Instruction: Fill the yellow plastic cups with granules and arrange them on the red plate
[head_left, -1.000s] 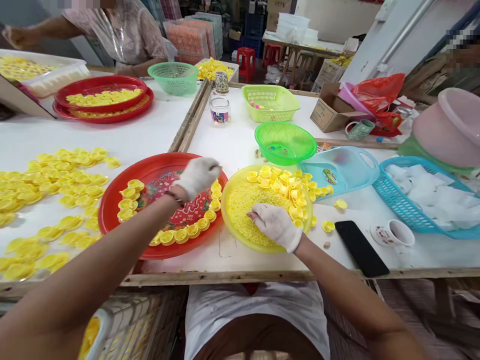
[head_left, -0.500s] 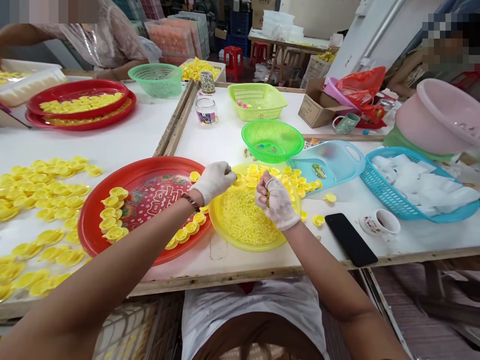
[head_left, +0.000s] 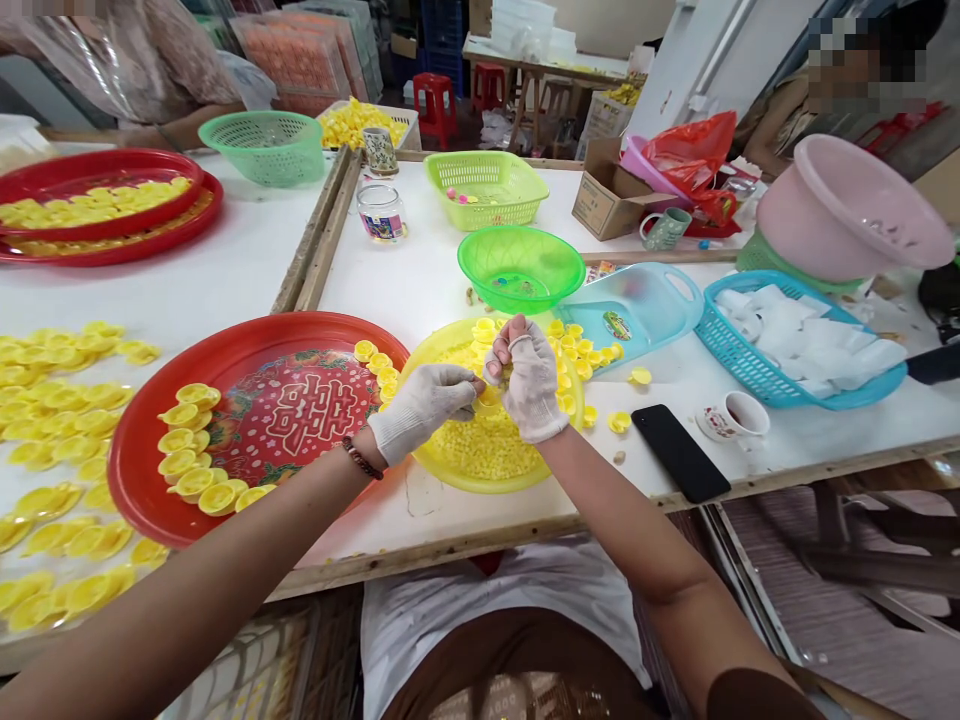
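Note:
My left hand (head_left: 427,408), in a white glove with bare fingertips, pinches a small yellow cup-shaped piece (head_left: 489,400) over the yellow basin (head_left: 480,484). Close beside it my right hand (head_left: 531,385), gloved alike, is closed with fingers curled and thumb up; what it holds is hidden. Small yellow pellets (head_left: 487,447) fill much of the basin, and loose yellow cups (head_left: 484,330) lie toward its far side. Left of the basin is a round red tray (head_left: 255,335) with yellow cups (head_left: 193,480) lined along its rim.
More yellow cups (head_left: 56,400) cover the table at left. Behind the basin stand a green bowl (head_left: 521,270) and a light blue tray (head_left: 660,300). A black phone (head_left: 680,452), a mug (head_left: 733,418) and a blue basket (head_left: 780,365) are at right. Two other people sit across the table.
My left hand has come down and right, beside my right hand, and a yellow cup now shows at its fingertips. The whole view has shifted, with things sliding left.

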